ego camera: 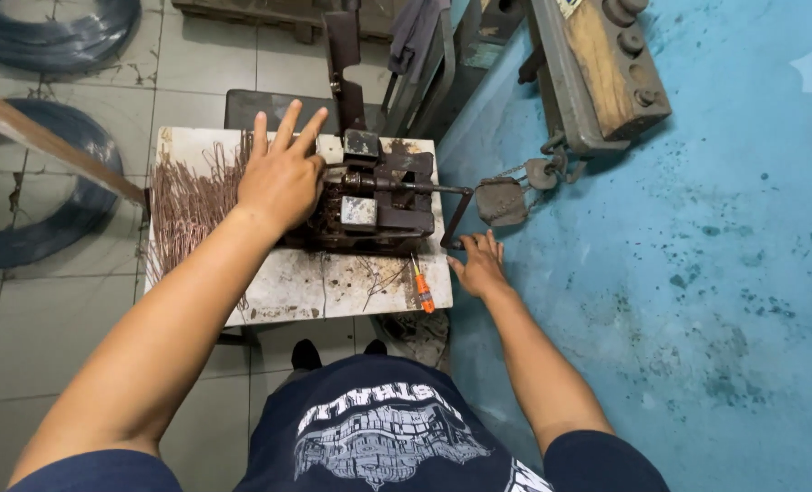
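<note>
While our left hand (pixel 281 179) rested with fingers spread against the rusty machine (pixel 374 205), beside the wire pieces (pixel 187 205), our right hand (pixel 479 264) hung open just under its crank handle (pixel 454 219), holding nothing.

Soft, even light is filling the scene from above, so the shadows are staying weak and short, with only a dark patch lying under the counter (pixel 333 282). The wide lens is bending straight lines near the edges, and the blue wall (pixel 697 228) is giving a pale glare at the upper right. The left hand (pixel 281 178) is looking slightly blurred at its fingertips.
</note>
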